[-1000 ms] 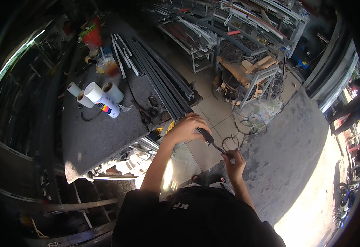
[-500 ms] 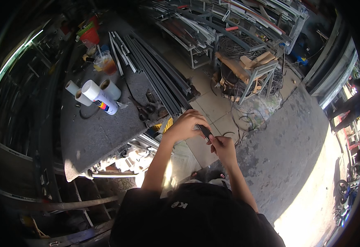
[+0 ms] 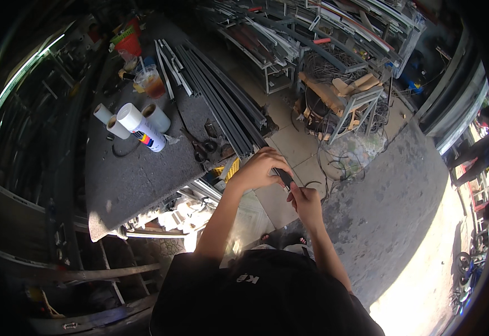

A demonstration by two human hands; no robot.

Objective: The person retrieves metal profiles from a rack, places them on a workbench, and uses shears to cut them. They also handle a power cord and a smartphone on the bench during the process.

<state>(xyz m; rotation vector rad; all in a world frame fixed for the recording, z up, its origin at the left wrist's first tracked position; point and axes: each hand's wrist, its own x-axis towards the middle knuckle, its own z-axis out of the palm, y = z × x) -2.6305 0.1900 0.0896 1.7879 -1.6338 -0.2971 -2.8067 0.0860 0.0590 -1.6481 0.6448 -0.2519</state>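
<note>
Between my hands is the end of a dark grey metal profile point(image 3: 284, 177). My left hand point(image 3: 260, 169) is closed round it from above, and its palm hides how far the profile runs back toward the bench. At the profile's near end, my right hand point(image 3: 307, 204) is closed, thumb and fingers pinching the tip. Any small piece inside that pinch is hidden. Just beyond my left hand, a bundle of long dark profiles point(image 3: 222, 95) lies on the grey-covered bench point(image 3: 135, 193). A pair of black-handled scissors point(image 3: 204, 150) lies beside the bundle.
On the bench stand a white spray can point(image 3: 141, 127), several film rolls point(image 3: 156, 117) and a plastic cup of brown drink point(image 3: 150, 84). Racks of metal bars point(image 3: 272, 42) fill the back. A small metal stand point(image 3: 356, 109) with cardboard and tangled strips stands on the floor, right.
The whole view has shifted slightly, so the bench things sit a little farther right. Both hands keep their hold on the profile, with more of its dark end showing between them.
</note>
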